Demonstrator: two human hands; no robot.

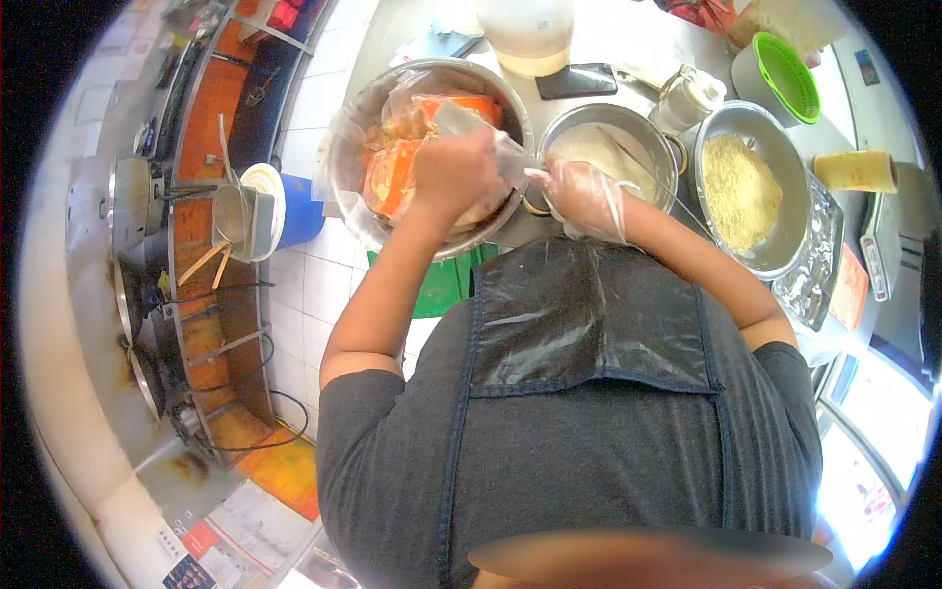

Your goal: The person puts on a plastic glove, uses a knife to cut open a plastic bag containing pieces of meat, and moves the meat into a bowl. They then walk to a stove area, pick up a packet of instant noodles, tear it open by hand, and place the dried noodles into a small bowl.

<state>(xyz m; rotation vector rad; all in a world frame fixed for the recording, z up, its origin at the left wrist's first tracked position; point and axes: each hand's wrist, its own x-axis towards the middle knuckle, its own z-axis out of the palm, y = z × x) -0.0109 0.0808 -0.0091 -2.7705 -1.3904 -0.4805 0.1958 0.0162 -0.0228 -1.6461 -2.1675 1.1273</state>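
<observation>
My left hand (456, 172) is bare and closed, held over a large metal bowl (523, 98). A piece of thin clear plastic (510, 160) stretches from it to my right hand (586, 196), which wears a clear disposable glove and pinches the plastic's other end. Whether that plastic is a glove or a bag I cannot tell. Inside the bowl lie orange-and-clear packages (391, 177) and loose plastic wrapping, partly hidden behind my left hand. Just beyond my right hand stands a two-handled pot (608, 147) of pale, creamy liquid with a thin utensil in it.
On the right, a metal basin (711, 128) holds yellowish crumbs (741, 191). A white jar (689, 98), a dark phone (577, 80) and a clear container (527, 39) stand behind the pot. A green basket (785, 79) sits far right. Left are a blue bucket (299, 211) and stove shelving (221, 108).
</observation>
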